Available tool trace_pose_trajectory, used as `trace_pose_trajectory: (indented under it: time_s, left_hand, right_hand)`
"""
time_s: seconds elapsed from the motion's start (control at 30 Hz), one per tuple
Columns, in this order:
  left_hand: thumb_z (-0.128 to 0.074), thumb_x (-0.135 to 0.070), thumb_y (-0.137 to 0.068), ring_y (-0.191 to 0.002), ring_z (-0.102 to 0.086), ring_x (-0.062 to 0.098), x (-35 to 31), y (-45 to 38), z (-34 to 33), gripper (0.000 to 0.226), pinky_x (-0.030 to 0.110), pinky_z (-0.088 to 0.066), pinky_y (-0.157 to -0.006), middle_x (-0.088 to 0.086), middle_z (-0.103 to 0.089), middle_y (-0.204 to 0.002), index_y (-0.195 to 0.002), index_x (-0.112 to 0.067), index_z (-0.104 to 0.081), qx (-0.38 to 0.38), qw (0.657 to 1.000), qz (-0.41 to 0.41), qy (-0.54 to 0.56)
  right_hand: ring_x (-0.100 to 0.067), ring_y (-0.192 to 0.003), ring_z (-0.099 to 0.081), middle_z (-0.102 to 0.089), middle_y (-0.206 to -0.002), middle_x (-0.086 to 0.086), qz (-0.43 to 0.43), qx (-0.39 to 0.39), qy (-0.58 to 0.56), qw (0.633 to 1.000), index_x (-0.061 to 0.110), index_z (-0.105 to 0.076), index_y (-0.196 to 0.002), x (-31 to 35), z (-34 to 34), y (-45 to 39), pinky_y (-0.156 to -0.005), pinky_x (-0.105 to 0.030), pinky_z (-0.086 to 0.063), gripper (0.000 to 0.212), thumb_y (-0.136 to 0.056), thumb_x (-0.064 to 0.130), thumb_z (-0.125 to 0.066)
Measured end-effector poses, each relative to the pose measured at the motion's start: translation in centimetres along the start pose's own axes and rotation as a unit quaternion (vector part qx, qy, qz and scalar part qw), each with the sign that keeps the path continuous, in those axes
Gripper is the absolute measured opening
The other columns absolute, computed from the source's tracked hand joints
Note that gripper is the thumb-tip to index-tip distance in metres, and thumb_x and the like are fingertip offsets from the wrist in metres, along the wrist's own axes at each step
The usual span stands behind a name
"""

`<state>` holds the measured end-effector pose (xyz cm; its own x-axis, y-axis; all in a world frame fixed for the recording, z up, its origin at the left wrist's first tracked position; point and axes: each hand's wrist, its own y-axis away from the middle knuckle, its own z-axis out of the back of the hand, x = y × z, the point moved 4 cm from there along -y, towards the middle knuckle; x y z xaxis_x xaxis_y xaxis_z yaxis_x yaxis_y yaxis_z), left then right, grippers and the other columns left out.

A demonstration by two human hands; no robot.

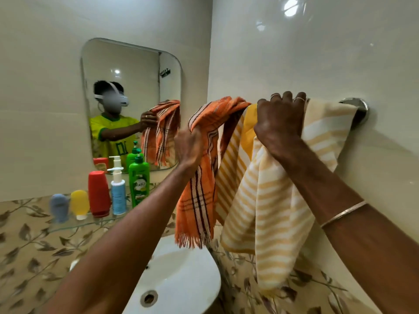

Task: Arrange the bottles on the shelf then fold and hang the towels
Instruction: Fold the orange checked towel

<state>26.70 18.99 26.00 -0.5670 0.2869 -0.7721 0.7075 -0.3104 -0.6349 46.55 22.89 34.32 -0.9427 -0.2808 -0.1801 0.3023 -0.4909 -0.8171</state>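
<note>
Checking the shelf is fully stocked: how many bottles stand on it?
5, in a row on the glass shelf, left to right: blue bottle, yellow bottle, red bottle, white pump bottle, green pump bottle. None seems hidden.

Bright, even indoor light fills the room, with hot glare spots on the glossy wall tiles (292,6) and a smaller one in the mirror (117,71), soft shadows, wide-angle bending at the edges, and motion blur on the left hand (189,146).
</note>
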Motion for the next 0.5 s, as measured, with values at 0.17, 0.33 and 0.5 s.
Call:
trace_pose_trajectory:
  time_s: [0.17,0.33,0.5]
  left_hand:
    - [-0.045,-0.026,-0.092,-0.076,-0.061,0.015,-0.9,1.5,3.6,0.029,0.032,-0.051,-0.069,0.002,-0.071,-0.087,-0.094,-0.018,-0.072,-0.122,0.983,0.066,0.117]
    - [-0.047,-0.007,-0.089,-0.068,-0.053,0.013,-2.1,3.0,7.0,0.026,0.026,-0.046,-0.059,0.001,-0.059,-0.073,-0.068,-0.014,-0.061,-0.195,0.933,0.118,0.278]
    - [-0.047,-0.007,-0.084,-0.077,-0.051,0.024,-3.5,4.1,9.1,0.022,0.031,-0.046,-0.063,0.007,-0.054,-0.077,-0.066,-0.017,-0.054,-0.164,0.905,0.153,0.36]
  right_hand:
    - [-0.038,-0.126,-0.051,-0.065,-0.128,-0.015,0.017,0.0,-0.026,1.0,0.016,-0.068,-0.12,-0.1,0.3,0.4,-0.117,-0.054,-0.025,0.032,-0.091,0.022,-0.056]
    - [-0.036,-0.119,-0.06,-0.071,-0.113,-0.015,0.056,-0.054,-0.129,0.989,0.014,-0.071,-0.111,0.3,1.3,0.8,-0.124,-0.062,-0.005,0.024,-0.093,0.025,-0.059]
    - [-0.032,-0.118,-0.063,-0.074,-0.114,-0.009,0.157,-0.094,-0.269,0.946,0.024,-0.07,-0.123,2.9,2.8,3.1,-0.122,-0.062,-0.014,0.038,-0.086,0.016,-0.072]
